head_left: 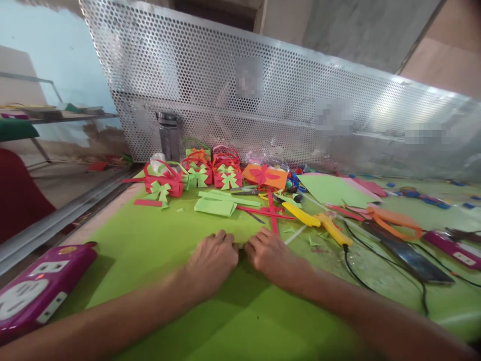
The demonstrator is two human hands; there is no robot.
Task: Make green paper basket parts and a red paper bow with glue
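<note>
Green sheet (158,250) (flat, bright lime) under both hands (240,255).

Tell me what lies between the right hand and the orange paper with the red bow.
In the head view, crossed red paper strips lie on the green table between the right hand and the orange paper.

No readable text anywhere, blurred patches on the perforated metal screen (285,95)

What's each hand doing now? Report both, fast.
Left hand: curled, knuckles up on the green table; contents cannot be told.
Right hand: the same, beside it.
</note>
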